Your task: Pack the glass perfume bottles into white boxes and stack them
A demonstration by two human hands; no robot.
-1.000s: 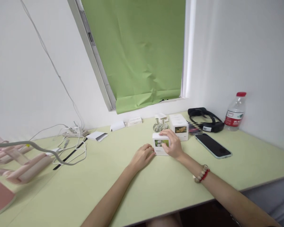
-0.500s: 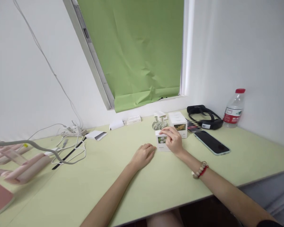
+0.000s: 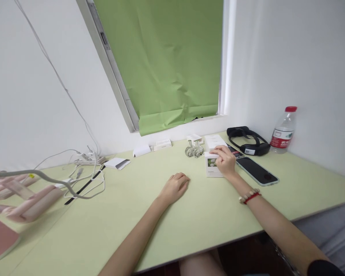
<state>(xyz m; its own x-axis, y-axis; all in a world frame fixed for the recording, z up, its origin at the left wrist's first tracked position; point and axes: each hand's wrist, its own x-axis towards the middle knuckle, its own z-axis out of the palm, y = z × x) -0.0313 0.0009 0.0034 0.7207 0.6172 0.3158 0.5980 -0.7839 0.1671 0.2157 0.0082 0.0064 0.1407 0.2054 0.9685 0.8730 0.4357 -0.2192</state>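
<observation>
My right hand is closed on a small white box with a flower picture on its front. The thumb side and curled fingers lie over its top and right side, hiding part of the picture. Right behind stands another white box, partly covered by the hand. My left hand rests palm down on the table, loosely bent, holding nothing. Two small round glass bottles with silvery necks stand to the left of the boxes.
A phone, a black headset and a red-capped water bottle are on the right. Opened white cartons lie along the back. Tangled cables and pink objects occupy the left of the table.
My right hand has moved the flower box to the right and slightly back, up against the box behind. My left hand has stayed in place.
</observation>
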